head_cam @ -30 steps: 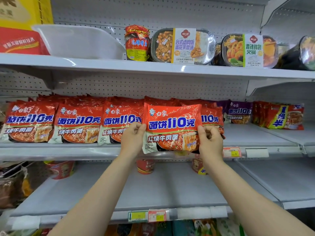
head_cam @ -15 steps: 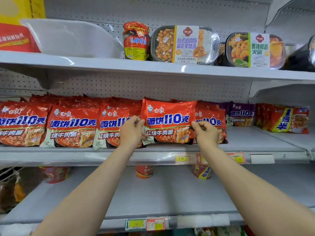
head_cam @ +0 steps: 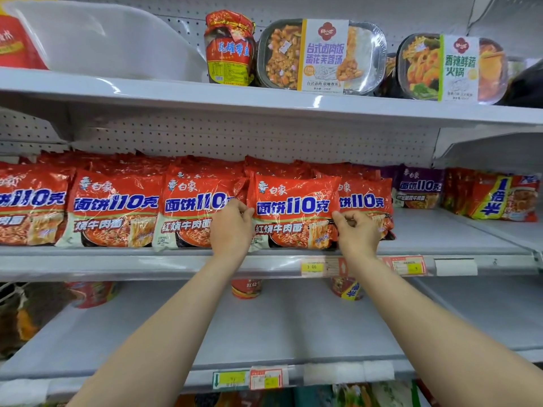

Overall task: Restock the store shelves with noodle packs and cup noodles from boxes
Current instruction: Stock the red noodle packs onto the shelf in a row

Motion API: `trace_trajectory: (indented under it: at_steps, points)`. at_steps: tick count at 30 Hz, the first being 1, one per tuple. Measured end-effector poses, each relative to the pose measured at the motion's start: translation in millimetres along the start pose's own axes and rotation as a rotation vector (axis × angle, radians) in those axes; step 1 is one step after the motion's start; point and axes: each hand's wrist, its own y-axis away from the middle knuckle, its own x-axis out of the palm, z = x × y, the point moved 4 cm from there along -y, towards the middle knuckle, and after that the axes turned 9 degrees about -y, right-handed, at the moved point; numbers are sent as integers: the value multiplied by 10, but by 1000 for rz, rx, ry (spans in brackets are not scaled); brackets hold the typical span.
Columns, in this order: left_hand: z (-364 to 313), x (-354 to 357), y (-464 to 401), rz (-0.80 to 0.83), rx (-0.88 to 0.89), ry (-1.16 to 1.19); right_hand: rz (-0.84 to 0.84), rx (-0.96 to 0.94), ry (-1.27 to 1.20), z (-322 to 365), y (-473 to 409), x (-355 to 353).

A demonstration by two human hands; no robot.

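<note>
- The red noodle pack (head_cam: 293, 211) is shown standing on the middle shelf (head_cam: 117, 259), at the front edge, face outward, with its long axis running along the shelf edge.
- The pack is held between both hands: the left hand (head_cam: 232, 227) is curled on its left edge, the right hand (head_cam: 357, 233) pinches its right edge; both are equally near.
- The pack is flanked by a neighbouring pack (head_cam: 191, 212) on its left and overlaps a partly hidden pack (head_cam: 367, 201) on its right.
- Whether the base is fully seated on the shelf is probably, not certainly, indicated.
- The coming move is judged a short push straight back.
</note>
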Motion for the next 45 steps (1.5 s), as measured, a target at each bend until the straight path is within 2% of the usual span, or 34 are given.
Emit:
trace_trajectory:
  at_steps: [8,13,19,26,32,35,38,45]
  points:
    - [-121,58,138,-60,26,-140,57,-57,187,-1,11,56]
    - [-131,39,193,-77,18,-134,81,-53,181,-6,13,47]
    - [-181,63,385,-122,96,-132,116,-68,262,15,57,36]
    - [-187,81,493,-119,103,-139,186,10,191,-1,91,65]
    - [-317,44,585,-172,161,-149,182,84,5,-12,188,-114]
    - [-546,63,720,-101,171,36,195,105,-71,7,193,-307]
    - [-808,173,949,16,65,302,185,146,-160,-9,209,-626]
    - [-1518,721,1846,193,-82,549,223,155,-107,-294,173,-1736]
